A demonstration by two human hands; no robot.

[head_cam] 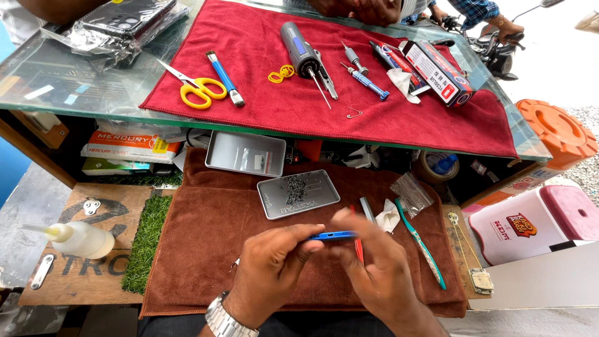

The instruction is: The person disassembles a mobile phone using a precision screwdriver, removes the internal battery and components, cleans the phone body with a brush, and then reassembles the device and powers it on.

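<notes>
Now both hands pinch a thin blue part (334,235) above the brown towel (206,249): left hand (274,265) grips its left end, right hand (374,262) should steady the other.

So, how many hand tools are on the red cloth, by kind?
Scissors, yellow-handled: 1
Brush, blue-handled: 1
Electric screwdriver, grey: 1
Small screwdrivers: 2
Tweezers: 1
Total: 6
Both hands work lower down, holding a thin blue part.
</notes>
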